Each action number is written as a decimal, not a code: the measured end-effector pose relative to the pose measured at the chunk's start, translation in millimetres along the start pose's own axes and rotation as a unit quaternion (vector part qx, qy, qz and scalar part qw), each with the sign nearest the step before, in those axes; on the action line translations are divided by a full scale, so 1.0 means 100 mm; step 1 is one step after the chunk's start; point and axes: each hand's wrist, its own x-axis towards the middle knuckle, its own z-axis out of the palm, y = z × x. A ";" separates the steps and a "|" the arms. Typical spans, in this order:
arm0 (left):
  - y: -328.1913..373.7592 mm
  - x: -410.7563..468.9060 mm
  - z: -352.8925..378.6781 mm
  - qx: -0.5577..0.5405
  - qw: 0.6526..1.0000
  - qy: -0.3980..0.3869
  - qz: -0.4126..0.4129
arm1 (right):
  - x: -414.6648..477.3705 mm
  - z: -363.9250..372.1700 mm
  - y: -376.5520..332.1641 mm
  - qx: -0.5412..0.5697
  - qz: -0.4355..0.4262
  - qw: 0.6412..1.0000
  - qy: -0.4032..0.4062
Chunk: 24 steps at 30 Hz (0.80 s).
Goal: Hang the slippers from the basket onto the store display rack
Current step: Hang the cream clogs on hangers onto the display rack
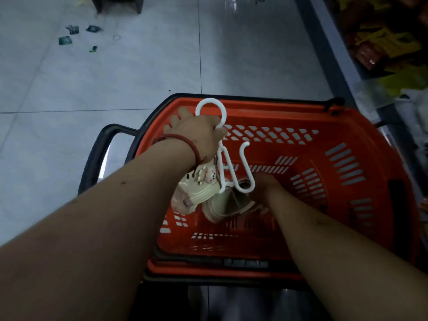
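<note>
Here, a pale grey tiled floor [115,77] fills the far and left parts of the view from above. A large orange-red plastic basket [278,110] with slotted walls stands on it at the centre right. A black handle [98,158] sticks out from the basket's left side. Along the far right edge runs a store shelf [382,42] holding yellow and brown packets, blurred.

Two bare forearms reach in from the near edge. The left hand [196,133] is raised over the basket's left rim. Its fingers [177,118] are curled tightly around the stem of a white plastic hanger [228,165], just under the hanger's open hook. A cream slipper [201,189] with a small bunny charm hangs from the hanger, below the left wrist and over the basket's inside.

The right hand [266,184] is down inside the basket, against the far end of a second slipper [228,205]. This one is beige with a pink edge and is turned on its side just beside the hanging one. The hanger's lower loop and the slipper hide the right hand's fingers, so whether they grip it cannot be told.

A red cord bracelet [185,144] circles the left wrist. Small dark green scraps of litter [69,35] lie on the floor at the far left.
</note>
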 end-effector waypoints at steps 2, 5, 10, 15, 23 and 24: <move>0.03 -0.12 -0.01 0.015 0.999 -0.004 0.030 | -0.10 -0.20 0.11 -0.014 0.012 0.999 0.043; 0.15 -0.33 0.02 0.071 0.995 -0.011 0.068 | -0.39 -0.50 0.22 -0.018 -0.005 0.992 0.127; 0.32 -0.63 0.02 0.107 0.988 -0.019 0.107 | -1.10 -1.04 0.13 -0.050 -0.103 0.962 0.246; 0.54 -0.86 -0.08 0.088 0.989 -0.022 0.119 | -1.72 -1.21 0.03 -0.132 -0.189 0.926 0.298; 0.58 -0.96 -0.12 0.082 0.993 -0.003 0.086 | -2.04 -1.12 0.10 -0.158 -0.242 0.906 0.310; 0.54 -0.94 -0.13 0.072 0.994 0.000 0.077 | -2.04 -1.11 0.10 -0.145 -0.241 0.908 0.311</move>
